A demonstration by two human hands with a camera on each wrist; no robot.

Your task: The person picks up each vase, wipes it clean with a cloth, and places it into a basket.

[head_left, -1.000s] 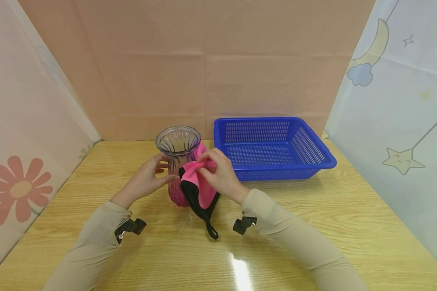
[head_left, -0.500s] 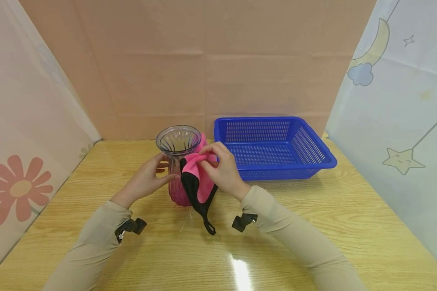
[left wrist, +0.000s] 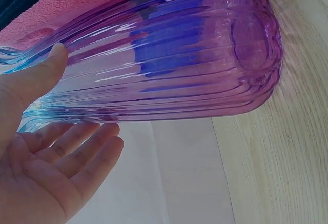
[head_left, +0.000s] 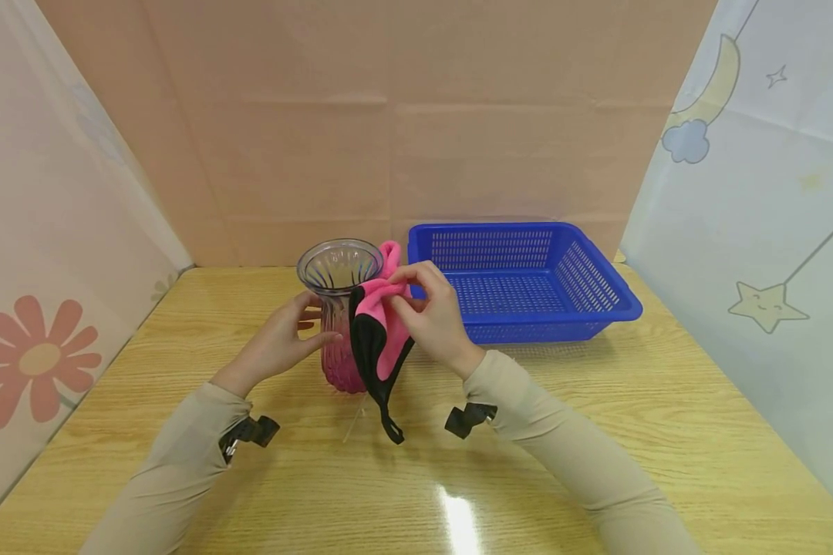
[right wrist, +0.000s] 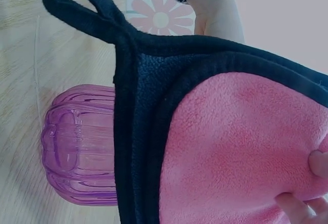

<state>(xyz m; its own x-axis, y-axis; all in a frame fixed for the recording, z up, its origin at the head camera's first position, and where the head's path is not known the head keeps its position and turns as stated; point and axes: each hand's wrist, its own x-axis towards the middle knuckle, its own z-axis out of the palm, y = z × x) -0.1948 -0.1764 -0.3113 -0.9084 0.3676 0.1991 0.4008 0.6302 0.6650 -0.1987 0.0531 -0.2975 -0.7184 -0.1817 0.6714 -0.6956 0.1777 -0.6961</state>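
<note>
A ribbed glass vase, clear at its flared rim and pink-purple toward the base, stands upright on the table. My left hand holds it from the left, thumb on the near side and fingers behind; the left wrist view shows the thumb against the glass. With thumb and fingertips, my right hand pinches a pink fleece cleaning cloth with black edging. The cloth overlaps the vase's right side just below the rim, and its black hanging loop dangles low. In the right wrist view, the cloth hides the vase's upper part.
Behind and to the right, a blue slotted plastic basket sits on the wooden table. Close in front of the vase lies a thin pale strip. Printed fabric walls border the back and both sides.
My right hand has moved slightly up and right, drawing the cloth higher along the vase, its top now beside the rim. The left hand and vase have stayed put.
</note>
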